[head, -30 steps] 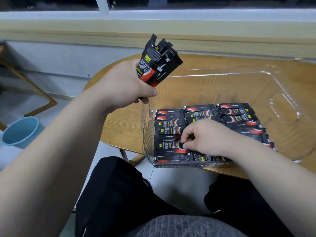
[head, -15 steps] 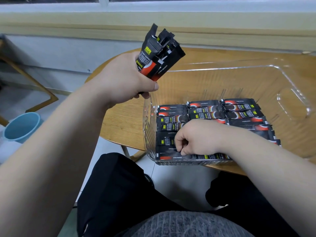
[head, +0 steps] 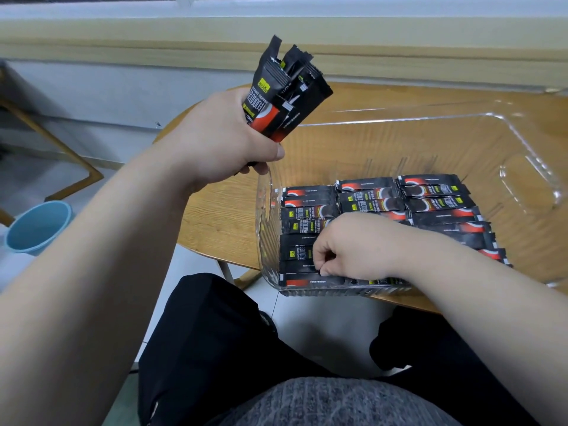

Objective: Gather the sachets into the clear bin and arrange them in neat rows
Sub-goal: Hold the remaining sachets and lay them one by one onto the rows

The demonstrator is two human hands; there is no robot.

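The round wooden tabletop is carrying the clear bin. Inside the bin the laid sachets are lying flat in three rows side by side, filling its near half while its far half is showing bare bottom. Over the bin's left wall the left hand is clamping a fistful of loose sachets, upright and fanning out at the top, well above the rim. Down at the bin's near-left corner the right hand is working with fingers curled, pinching the end of one sachet in the left row. To do this well, I'd say that hand is wanting to slide the sachet square against the bin's left wall and flush with the one behind it, pressing it flat before letting go so the row is reading straight. The left hand is best gripping its bundle firmly, close over the bin, feeding single sachets across one at a time.
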